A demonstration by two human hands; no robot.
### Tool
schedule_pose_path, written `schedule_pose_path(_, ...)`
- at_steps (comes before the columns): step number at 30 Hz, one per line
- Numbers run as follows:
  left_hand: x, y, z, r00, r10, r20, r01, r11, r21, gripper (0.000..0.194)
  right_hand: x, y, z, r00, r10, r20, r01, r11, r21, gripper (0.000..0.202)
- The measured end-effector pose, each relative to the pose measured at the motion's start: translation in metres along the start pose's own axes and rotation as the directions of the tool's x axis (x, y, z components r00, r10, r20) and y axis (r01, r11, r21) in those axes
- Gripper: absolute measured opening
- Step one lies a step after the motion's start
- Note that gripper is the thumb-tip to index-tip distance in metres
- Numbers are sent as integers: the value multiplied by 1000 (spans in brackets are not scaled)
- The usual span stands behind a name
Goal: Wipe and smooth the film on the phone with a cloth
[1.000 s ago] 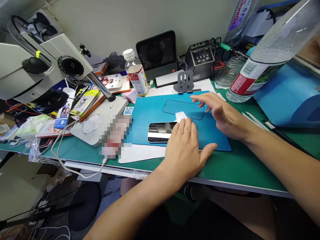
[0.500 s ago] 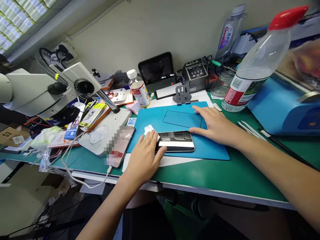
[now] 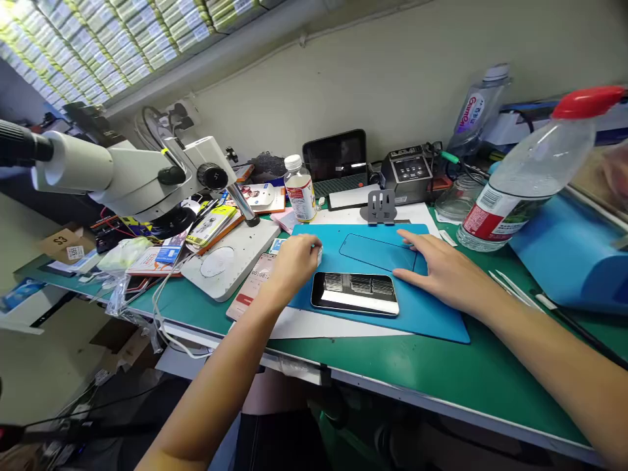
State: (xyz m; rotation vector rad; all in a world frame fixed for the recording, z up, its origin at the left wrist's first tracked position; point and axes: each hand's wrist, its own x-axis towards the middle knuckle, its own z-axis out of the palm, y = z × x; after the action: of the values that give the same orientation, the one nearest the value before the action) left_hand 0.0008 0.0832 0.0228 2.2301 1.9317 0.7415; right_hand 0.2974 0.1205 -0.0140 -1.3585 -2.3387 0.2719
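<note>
A phone [image 3: 356, 293] lies face up on the blue mat [image 3: 432, 320], its dark glass reflecting light stripes. My left hand [image 3: 297, 261] is raised just off the phone's left end, fingers curled round a white wipe [image 3: 320, 255] that mostly hides behind them. Behind the phone, a clear screen protector [image 3: 375, 252] with a thin black border lies on the mat. My right hand [image 3: 434, 265] has its thumb and fingers spread about the protector's right end; whether they press on it I cannot tell.
A microscope [image 3: 142, 176] on a white base stands left, with a second phone [image 3: 252, 284] near its base, partly behind my left arm. Bottles, including a red-capped one [image 3: 520, 190], a grey stand [image 3: 380, 208] and a black control box [image 3: 407, 173] line the back and right.
My left hand has lifted off the phone's left end and curled round the wipe. My right hand stays spread by the screen protector. The camera view has shifted upward and to the left.
</note>
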Motion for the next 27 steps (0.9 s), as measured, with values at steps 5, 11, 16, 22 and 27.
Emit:
schedule_pose_path(5, 3, 17, 4, 1000, 18, -20, -20, 996, -82, 23, 0, -2, -3, 993, -44, -108, 43, 999, -16, 69)
schedule_pose_path(11, -21, 54, 15, 999, -3, 47, 17, 950, -312, 26, 2, -5, -7, 952, -129, -277, 118, 992, -54, 41)
schedule_pose_path(16, -1, 73, 27, 965, -29, 261, 159, 855, -493, 39, 1, -9, -10, 921, -148, -360, 125, 988, -86, 41)
schedule_pose_path(22, 18, 86, 41, 930, -42, 364, 299, 660, -689, 75, -9, -26, -24, 836, -150, -527, 163, 986, -21, 35)
schedule_pose_path(27, 16, 99, 52, 957, -89, 274, 287, 404, -869, 86, -12, -31, -27, 779, -323, -537, 370, 929, -21, 21)
